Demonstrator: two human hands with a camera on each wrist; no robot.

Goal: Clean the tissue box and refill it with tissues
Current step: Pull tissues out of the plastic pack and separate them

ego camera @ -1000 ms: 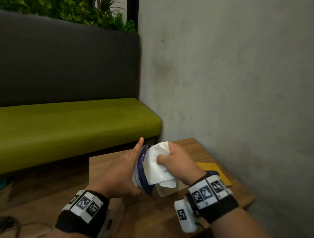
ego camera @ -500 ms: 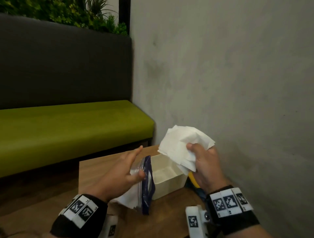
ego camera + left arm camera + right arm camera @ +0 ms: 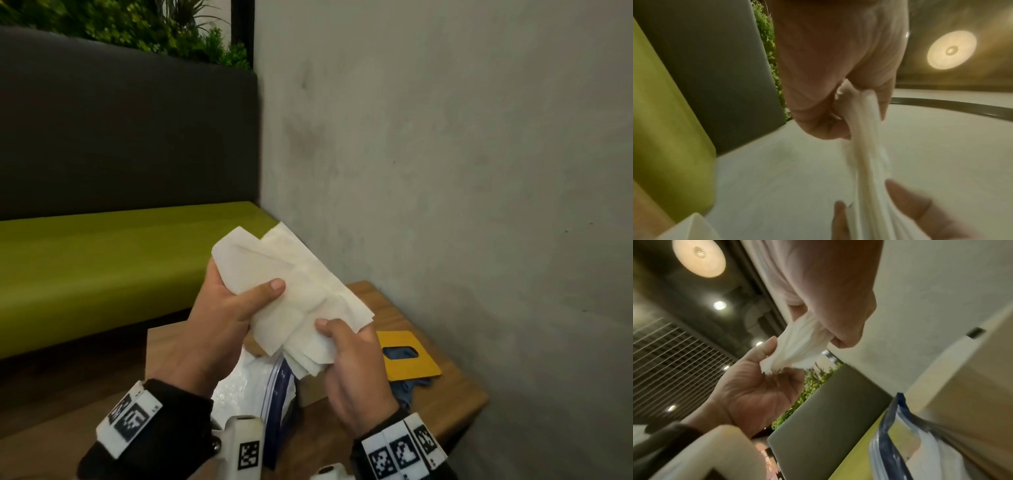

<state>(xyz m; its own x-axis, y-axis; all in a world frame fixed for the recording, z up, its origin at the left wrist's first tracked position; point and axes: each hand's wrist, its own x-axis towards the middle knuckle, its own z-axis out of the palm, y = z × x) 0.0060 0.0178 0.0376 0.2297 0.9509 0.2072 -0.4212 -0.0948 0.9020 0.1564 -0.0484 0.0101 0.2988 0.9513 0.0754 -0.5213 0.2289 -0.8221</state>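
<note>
Both hands hold a stack of white tissues (image 3: 291, 294) in the air above the table. My left hand (image 3: 236, 301) grips its upper left end, thumb on top. My right hand (image 3: 346, 346) pinches the lower right end. The wrist views show the same tissues (image 3: 865, 146) (image 3: 797, 347) stretched between the two hands. Below them a clear zip bag with a blue seal (image 3: 260, 383) lies on the table, more white tissues inside. The cream tissue box (image 3: 311, 390) stands behind the bag, mostly hidden by my right hand. Its yellow lid (image 3: 407, 356) with a slot lies to the right.
The small wooden table (image 3: 452, 401) stands against a grey concrete wall (image 3: 445, 171) on the right. A blue cloth (image 3: 407, 390) lies under the yellow lid. A green bench seat (image 3: 102, 260) with a dark backrest runs along the left, plants above it.
The right hand pulled the tissues out of the bag and lifted them. The left hand let go of the bag, which now lies on the table, and took the tissues' other end.
</note>
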